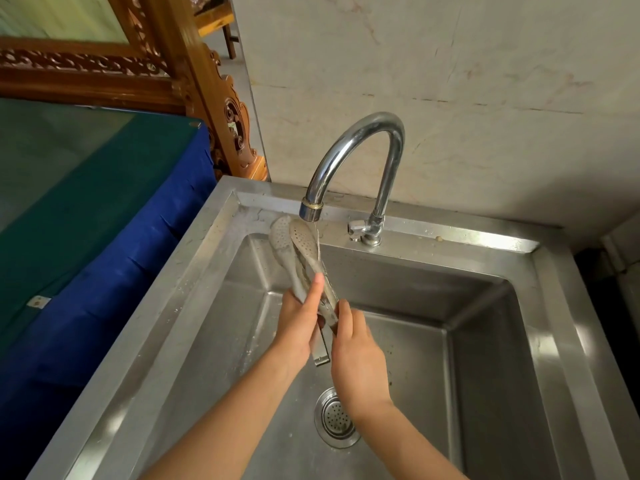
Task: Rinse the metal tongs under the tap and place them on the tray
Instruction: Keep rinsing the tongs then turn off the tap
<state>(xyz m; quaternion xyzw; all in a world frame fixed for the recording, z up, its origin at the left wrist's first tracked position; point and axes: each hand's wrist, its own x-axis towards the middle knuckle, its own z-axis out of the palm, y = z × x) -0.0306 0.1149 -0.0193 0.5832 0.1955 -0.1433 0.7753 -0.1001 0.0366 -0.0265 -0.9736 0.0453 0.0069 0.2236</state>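
The metal tongs (300, 249) have two perforated spoon-shaped heads that point up and away, just under the spout of the chrome tap (360, 157). A thin stream of water runs from the spout past the right head. My left hand (299, 323) grips the tongs' arms from the left, thumb stretched up along them. On the right side, my right hand (356, 355) holds the same arms near the hinged end (321, 353), which sticks out below between both hands. No tray is in view.
Below the hands lies a steel sink (485, 341) with a round drain strainer (336, 419). A table under blue and green cloth (86, 209) stands to the left, carved wooden furniture (221, 109) behind it. A marble wall backs the tap.
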